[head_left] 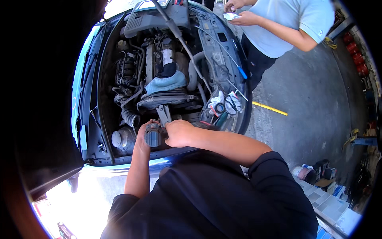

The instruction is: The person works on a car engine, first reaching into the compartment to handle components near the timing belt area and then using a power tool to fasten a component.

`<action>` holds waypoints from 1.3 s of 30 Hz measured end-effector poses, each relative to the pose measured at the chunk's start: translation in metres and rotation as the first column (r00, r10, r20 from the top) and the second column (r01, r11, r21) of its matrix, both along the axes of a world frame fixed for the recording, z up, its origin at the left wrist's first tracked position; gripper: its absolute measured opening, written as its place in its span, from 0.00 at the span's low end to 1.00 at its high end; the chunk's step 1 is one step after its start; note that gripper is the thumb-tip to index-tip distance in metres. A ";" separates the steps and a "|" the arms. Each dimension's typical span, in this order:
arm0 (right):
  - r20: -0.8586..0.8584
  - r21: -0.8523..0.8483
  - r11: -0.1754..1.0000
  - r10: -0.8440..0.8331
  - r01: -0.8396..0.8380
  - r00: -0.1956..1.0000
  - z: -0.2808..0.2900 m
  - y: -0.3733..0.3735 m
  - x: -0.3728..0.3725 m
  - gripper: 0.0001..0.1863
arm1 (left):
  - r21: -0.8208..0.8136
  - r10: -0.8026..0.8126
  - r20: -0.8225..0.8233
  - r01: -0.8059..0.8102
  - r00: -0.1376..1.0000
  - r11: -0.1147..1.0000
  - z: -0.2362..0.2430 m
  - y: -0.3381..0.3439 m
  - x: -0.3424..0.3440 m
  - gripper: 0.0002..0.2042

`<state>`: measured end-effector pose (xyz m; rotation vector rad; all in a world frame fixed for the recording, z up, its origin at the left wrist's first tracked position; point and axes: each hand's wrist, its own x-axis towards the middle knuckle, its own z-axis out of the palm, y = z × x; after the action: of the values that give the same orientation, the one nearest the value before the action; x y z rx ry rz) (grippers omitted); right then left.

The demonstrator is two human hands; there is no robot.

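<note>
My left hand [142,133] is wrapped round the outer side of a dark grey, blocky part [153,136] at the near edge of the engine bay; I cannot make out its kind. Against its other side, my right hand [180,133] is closed, the thumb by the lower end of a flat grey metal bracket [163,112]. What its fingers grip is hidden. Just beyond stands the engine's belt-side cover [169,99], with a light blue cloth [167,83] and a black cloth [167,70] draped over it.
White gloves [233,102] and a dark ring [219,108] lie on the car's front edge, near a blue-handled tool [242,73]. A prop rod [179,34] crosses the bay. At right stands another person [278,28], holding a white packet [230,16]. A yellow bar [270,108] lies on the floor.
</note>
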<state>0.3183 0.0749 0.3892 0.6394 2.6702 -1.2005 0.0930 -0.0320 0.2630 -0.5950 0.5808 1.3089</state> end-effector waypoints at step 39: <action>-0.421 0.059 0.996 -0.035 0.066 0.906 0.029 -0.071 0.082 0.36 | -0.198 -0.188 -0.961 0.028 -0.204 0.980 0.218 -0.078 0.192 0.43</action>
<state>0.4006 0.0036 0.4184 0.5089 3.0777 -1.3998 0.2855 -0.1096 0.4809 0.7286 2.0587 1.3471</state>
